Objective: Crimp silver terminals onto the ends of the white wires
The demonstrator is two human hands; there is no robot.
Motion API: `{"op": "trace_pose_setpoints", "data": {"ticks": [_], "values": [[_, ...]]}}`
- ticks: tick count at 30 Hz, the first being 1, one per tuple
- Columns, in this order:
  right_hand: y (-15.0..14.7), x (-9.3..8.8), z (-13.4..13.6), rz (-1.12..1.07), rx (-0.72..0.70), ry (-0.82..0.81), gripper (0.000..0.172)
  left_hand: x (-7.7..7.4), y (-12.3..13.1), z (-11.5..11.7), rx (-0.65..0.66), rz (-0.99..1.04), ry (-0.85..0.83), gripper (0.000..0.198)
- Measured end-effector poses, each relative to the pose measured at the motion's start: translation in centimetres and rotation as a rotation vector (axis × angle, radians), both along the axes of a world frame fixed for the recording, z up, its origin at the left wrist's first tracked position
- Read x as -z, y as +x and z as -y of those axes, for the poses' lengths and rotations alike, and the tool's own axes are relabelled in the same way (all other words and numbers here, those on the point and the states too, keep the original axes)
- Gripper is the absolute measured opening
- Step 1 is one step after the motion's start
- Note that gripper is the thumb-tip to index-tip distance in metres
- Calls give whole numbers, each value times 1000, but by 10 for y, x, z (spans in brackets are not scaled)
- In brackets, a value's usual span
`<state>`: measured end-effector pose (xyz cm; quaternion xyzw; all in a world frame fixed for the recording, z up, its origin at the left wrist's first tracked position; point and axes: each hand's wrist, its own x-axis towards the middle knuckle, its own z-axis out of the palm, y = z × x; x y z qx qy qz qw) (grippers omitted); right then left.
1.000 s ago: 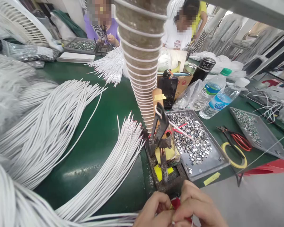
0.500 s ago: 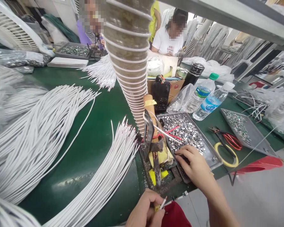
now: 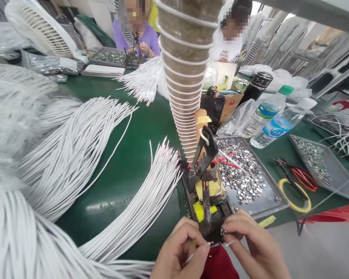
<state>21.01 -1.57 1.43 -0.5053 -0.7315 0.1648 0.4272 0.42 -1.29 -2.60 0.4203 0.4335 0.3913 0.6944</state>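
My left hand (image 3: 182,248), at the bottom centre, is closed on a white wire (image 3: 189,259) whose stripped end pokes out past the thumb. Facing it, my right hand (image 3: 250,242) pinches a small shiny metal piece (image 3: 222,232) between thumb and fingertips. The wire end and the metal piece are close together, with a small gap between them. Just beyond both hands stands a soldering iron (image 3: 201,116) with a wooden handle, in a dark metal stand (image 3: 202,170). A grey tray (image 3: 275,201) of many small metal pieces lies right of the stand.
Bundles of white wires (image 3: 139,201) cover the left of the green table (image 3: 110,201). A ribbed hose (image 3: 186,77) hangs over the iron. Water bottles (image 3: 276,128), pliers (image 3: 302,178) and yellow tape (image 3: 293,197) lie right. Two people (image 3: 147,37) work across the table.
My right hand has left the metal-piece tray and come down beside my left hand, now with a small metal piece. My left hand has risen slightly with the wire. The view has shifted left.
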Motion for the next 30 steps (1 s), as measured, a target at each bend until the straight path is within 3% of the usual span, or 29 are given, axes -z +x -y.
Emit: {"op": "trace_pose_setpoints", "data": {"ticks": [2,8,14,21,30], "values": [[-8,-2,0,-1,-31,37,8,-2,2,-1,-36,52,0,51],[-23,-2,-2,-40,-39,68,13,-9,-2,-1,22,169,-87,43],[-16,10,7,9,-4,121,15,-22,0,-7,-41,235,-134,36],[-14,23,15,177,100,222,22,-29,1,-14,-63,245,-163,36],[-49,34,12,31,358,321,16,-32,-2,-16,-75,240,-166,26]]}}
